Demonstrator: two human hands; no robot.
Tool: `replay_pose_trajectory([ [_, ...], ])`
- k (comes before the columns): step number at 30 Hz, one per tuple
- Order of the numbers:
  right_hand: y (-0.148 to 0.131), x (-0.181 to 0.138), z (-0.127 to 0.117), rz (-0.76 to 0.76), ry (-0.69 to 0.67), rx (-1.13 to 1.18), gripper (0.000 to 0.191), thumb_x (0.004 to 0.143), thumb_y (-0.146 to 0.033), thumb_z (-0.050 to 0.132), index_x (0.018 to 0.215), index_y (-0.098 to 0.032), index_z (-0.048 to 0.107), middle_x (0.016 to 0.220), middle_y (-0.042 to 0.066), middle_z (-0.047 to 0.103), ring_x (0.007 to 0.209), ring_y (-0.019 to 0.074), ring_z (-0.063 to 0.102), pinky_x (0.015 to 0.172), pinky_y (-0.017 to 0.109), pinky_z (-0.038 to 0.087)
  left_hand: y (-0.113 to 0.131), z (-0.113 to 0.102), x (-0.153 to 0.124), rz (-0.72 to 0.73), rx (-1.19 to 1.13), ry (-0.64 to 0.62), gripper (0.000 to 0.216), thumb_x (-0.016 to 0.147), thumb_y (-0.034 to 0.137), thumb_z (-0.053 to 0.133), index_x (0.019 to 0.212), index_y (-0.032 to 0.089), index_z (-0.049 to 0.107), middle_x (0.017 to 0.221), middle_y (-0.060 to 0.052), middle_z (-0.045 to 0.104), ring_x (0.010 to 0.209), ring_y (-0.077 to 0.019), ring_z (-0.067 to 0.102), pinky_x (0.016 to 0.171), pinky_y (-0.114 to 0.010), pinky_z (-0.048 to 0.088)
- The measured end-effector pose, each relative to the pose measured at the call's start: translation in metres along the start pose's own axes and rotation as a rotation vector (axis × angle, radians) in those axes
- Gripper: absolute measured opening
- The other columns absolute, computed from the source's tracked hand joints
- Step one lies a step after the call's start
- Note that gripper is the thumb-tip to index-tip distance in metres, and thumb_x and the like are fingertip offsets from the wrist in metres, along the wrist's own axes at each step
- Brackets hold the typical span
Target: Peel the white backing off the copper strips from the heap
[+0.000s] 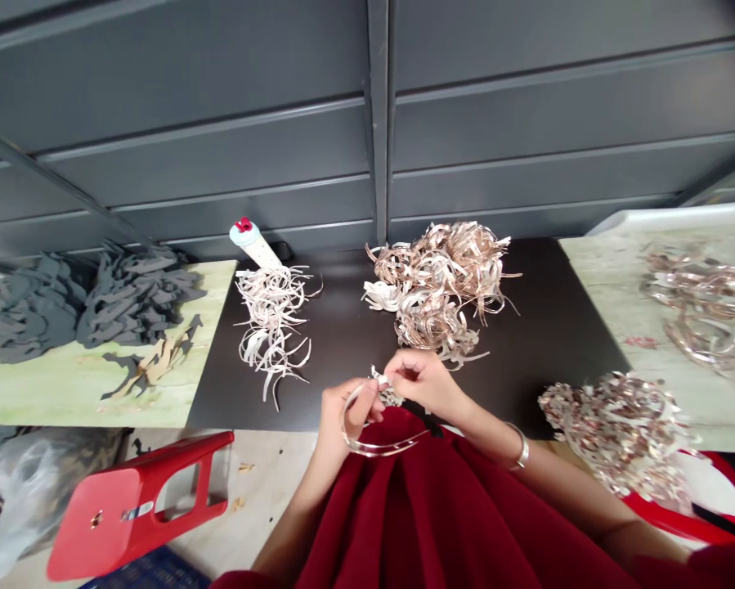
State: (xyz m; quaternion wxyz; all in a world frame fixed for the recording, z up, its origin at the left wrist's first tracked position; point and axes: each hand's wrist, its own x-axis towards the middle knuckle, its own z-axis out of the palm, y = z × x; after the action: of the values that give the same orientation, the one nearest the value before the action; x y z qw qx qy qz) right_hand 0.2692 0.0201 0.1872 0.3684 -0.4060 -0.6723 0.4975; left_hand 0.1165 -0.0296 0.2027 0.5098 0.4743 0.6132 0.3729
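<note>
My left hand [353, 406] is closed on a shiny rose-gold strap [379, 449], which loops down in front of my red clothing. The fingers of my right hand [421, 381] pinch the strap's other end close to my left fingertips. Small pale bits [392, 397] lie just below my fingers at the table's front edge. Beyond my hands a large heap of rose-gold straps [446, 274] sits on the black tabletop [342, 327]. Left of it lies a smaller pile of pale straps [272, 315].
A white bottle with a red top [253, 241] stands behind the pale pile. Dark grey cut pieces [140, 294] cover the left table. Glossy scraps [618, 433] heap up at lower right. A red stool [140, 499] stands at lower left. Grey panels [220, 147] rise behind.
</note>
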Motion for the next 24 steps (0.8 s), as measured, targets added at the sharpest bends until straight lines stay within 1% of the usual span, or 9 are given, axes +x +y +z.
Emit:
replay_pose_trajectory([
  [1,-0.001,-0.001,0.001,0.021,0.007,0.063,0.013,0.076,-0.013,0.052,0.066,-0.015,0.06,0.056,-0.003,0.054,0.047,0.0078,0.044,0.045,0.019,0.035,-0.001,0.001,0.002,-0.083,-0.11,0.024,0.041,0.078,0.051,0.058,0.067,0.012,0.064,0.045,0.001,0.054,0.036,-0.0078,0.045,0.037,-0.019,0.032],
  [3,-0.004,-0.004,0.004,-0.018,0.03,0.078,0.013,0.076,-0.014,0.053,0.066,-0.015,0.06,0.057,-0.003,0.053,0.048,0.0078,0.044,0.047,0.019,0.036,-0.003,0.003,0.005,-0.204,-0.291,0.06,0.046,0.07,0.057,0.064,0.062,0.012,0.06,0.038,0.006,0.044,0.029,-0.0038,0.03,0.032,-0.018,0.02],
  [4,-0.006,-0.005,0.005,-0.059,0.035,0.051,0.013,0.075,-0.012,0.053,0.065,-0.015,0.06,0.058,-0.003,0.053,0.049,0.0077,0.044,0.048,0.019,0.036,-0.004,0.005,0.006,-0.232,-0.35,0.061,0.047,0.068,0.058,0.066,0.059,0.013,0.057,0.037,0.007,0.04,0.029,-0.0026,0.026,0.032,-0.017,0.017],
  [6,-0.011,-0.007,0.007,-0.129,0.027,-0.006,0.014,0.074,-0.01,0.054,0.063,-0.016,0.059,0.058,-0.003,0.052,0.051,0.0078,0.044,0.05,0.019,0.036,-0.004,0.008,0.006,-0.235,-0.394,0.024,0.049,0.069,0.058,0.065,0.055,0.014,0.053,0.038,0.007,0.04,0.031,-0.0022,0.026,0.034,-0.017,0.017],
  [9,-0.017,-0.007,0.008,-0.147,0.013,-0.029,0.016,0.074,-0.008,0.054,0.061,-0.017,0.056,0.058,-0.003,0.052,0.052,0.0078,0.045,0.05,0.018,0.036,-0.001,0.005,0.004,-0.126,-0.31,-0.051,0.051,0.078,0.059,0.057,0.054,0.014,0.052,0.043,0.003,0.046,0.038,-0.0051,0.037,0.039,-0.018,0.027],
  [12,-0.021,-0.006,0.007,-0.155,0.012,-0.033,0.016,0.074,-0.008,0.054,0.061,-0.017,0.056,0.058,-0.003,0.053,0.052,0.0082,0.045,0.049,0.019,0.035,0.005,-0.005,0.003,-0.002,-0.119,-0.149,0.045,0.08,0.054,0.057,0.059,0.014,0.055,0.047,0.002,0.05,0.043,-0.0075,0.045,0.044,-0.019,0.035],
  [16,-0.022,-0.006,0.003,-0.172,-0.067,0.001,0.017,0.076,-0.009,0.054,0.062,-0.017,0.054,0.059,-0.002,0.057,0.054,0.0092,0.049,0.052,0.02,0.039,0.016,-0.018,0.002,0.117,0.059,-0.272,0.037,0.086,0.046,0.053,0.066,0.015,0.059,0.052,0.001,0.055,0.047,-0.0092,0.051,0.048,-0.02,0.042],
  [20,-0.022,-0.006,-0.002,-0.191,-0.122,0.08,0.016,0.079,-0.014,0.053,0.063,-0.017,0.051,0.059,-0.001,0.057,0.054,0.009,0.05,0.053,0.02,0.041,0.022,-0.018,-0.002,0.234,0.095,-0.284,0.038,0.091,0.04,0.047,0.065,0.015,0.059,0.055,-0.001,0.059,0.05,-0.0103,0.056,0.053,-0.02,0.045],
  [24,-0.017,-0.004,-0.009,-0.202,-0.225,0.287,0.022,0.087,-0.026,0.052,0.067,-0.017,0.05,0.061,0.0,0.057,0.055,0.0098,0.052,0.055,0.022,0.044,0.023,-0.011,-0.007,0.334,0.075,-0.224,0.038,0.093,0.036,0.043,0.069,0.015,0.064,0.065,-0.004,0.066,0.062,-0.0133,0.062,0.064,-0.023,0.049],
])
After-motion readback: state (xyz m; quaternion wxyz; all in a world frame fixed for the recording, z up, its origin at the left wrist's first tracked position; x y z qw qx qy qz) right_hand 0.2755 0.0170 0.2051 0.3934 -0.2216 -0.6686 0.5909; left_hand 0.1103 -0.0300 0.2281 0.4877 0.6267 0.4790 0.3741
